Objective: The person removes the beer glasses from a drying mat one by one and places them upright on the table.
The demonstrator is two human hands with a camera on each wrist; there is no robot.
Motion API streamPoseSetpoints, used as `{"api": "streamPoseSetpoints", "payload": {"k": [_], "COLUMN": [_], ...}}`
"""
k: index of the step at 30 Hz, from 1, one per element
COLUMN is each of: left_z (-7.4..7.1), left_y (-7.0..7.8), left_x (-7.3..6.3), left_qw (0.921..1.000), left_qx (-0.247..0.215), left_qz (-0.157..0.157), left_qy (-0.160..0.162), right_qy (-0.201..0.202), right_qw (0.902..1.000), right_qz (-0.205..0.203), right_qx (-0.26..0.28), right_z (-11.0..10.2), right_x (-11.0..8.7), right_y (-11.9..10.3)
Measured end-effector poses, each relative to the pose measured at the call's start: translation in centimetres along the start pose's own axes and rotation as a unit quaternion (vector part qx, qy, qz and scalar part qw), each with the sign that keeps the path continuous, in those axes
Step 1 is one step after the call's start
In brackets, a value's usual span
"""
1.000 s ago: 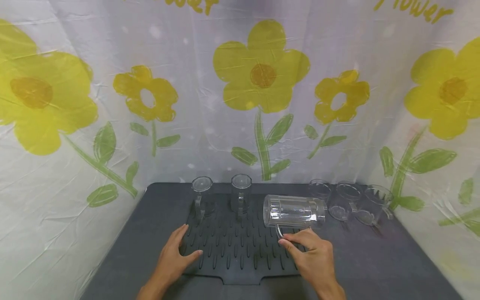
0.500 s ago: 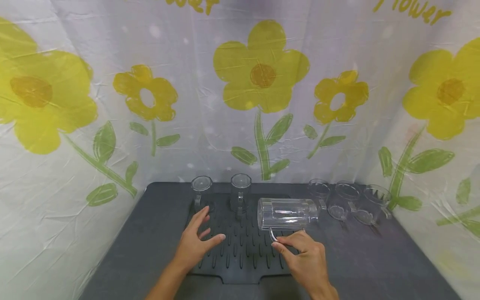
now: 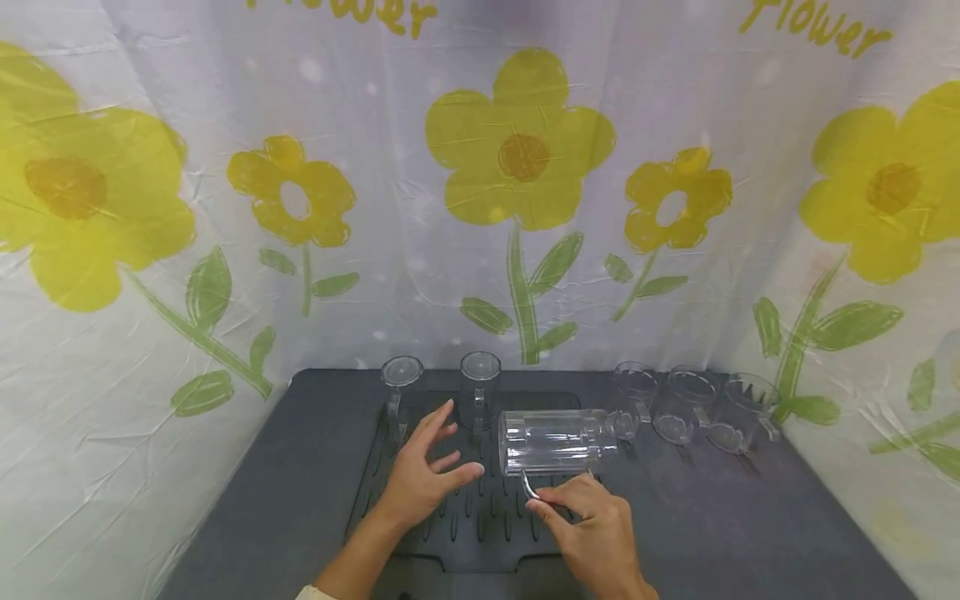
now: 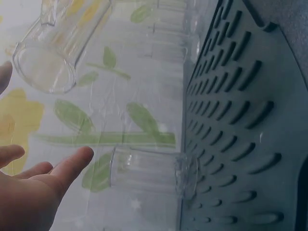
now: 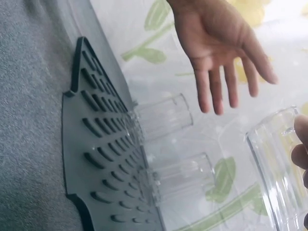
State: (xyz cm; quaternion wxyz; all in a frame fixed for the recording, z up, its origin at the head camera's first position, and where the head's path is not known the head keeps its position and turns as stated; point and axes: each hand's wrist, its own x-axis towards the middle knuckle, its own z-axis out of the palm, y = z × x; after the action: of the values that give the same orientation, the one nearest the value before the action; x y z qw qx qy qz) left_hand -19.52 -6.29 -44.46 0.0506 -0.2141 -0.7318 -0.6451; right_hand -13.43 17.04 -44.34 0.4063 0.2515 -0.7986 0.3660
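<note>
My right hand (image 3: 596, 529) pinches the handle (image 3: 529, 486) of a clear ribbed mug (image 3: 555, 442). This mug lies sideways in the air above the dark drying mat (image 3: 480, 554), one round end facing left. Just left of that end is my left hand (image 3: 420, 475), its fingers spread and apart from the glass. In the left wrist view the held mug (image 4: 48, 65) tilts above the left fingers. The right wrist view has the mug (image 5: 274, 163) at the right edge, by the right fingertips, with the left palm (image 5: 221, 43) across from it.
Two clear mugs, one at left (image 3: 402, 392) and one nearer the middle (image 3: 480, 387), stand upside down on the mat's far part. Three more mugs (image 3: 678, 408) stand in a row at the table's back right. A flowered curtain (image 3: 420, 208) hangs around the table (image 3: 247, 517).
My right hand has carried the mug left and slightly nearer. My left hand has moved right and up toward the mug's round end, its fingers still spread.
</note>
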Motion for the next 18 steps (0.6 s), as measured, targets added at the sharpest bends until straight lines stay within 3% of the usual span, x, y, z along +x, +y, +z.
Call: {"api": "streamPoseSetpoints", "payload": {"k": [7, 18], "left_z": [0.9, 1.6], "left_y": [0.3, 0.0], "left_x": [0.1, 0.4], "left_qw": [0.9996, 0.9968], "left_qx": [-0.024, -0.048], "left_qz": [0.006, 0.030], "left_qy": [-0.011, -0.056], "right_qy": [-0.008, -0.020], "right_qw": [1.0000, 0.9995], "right_qz": [0.000, -0.003], "right_qx": [0.005, 0.024], "right_z": [0.5, 1.5], "right_x": [-0.2, -0.9], "right_y": [-0.5, -0.9]}}
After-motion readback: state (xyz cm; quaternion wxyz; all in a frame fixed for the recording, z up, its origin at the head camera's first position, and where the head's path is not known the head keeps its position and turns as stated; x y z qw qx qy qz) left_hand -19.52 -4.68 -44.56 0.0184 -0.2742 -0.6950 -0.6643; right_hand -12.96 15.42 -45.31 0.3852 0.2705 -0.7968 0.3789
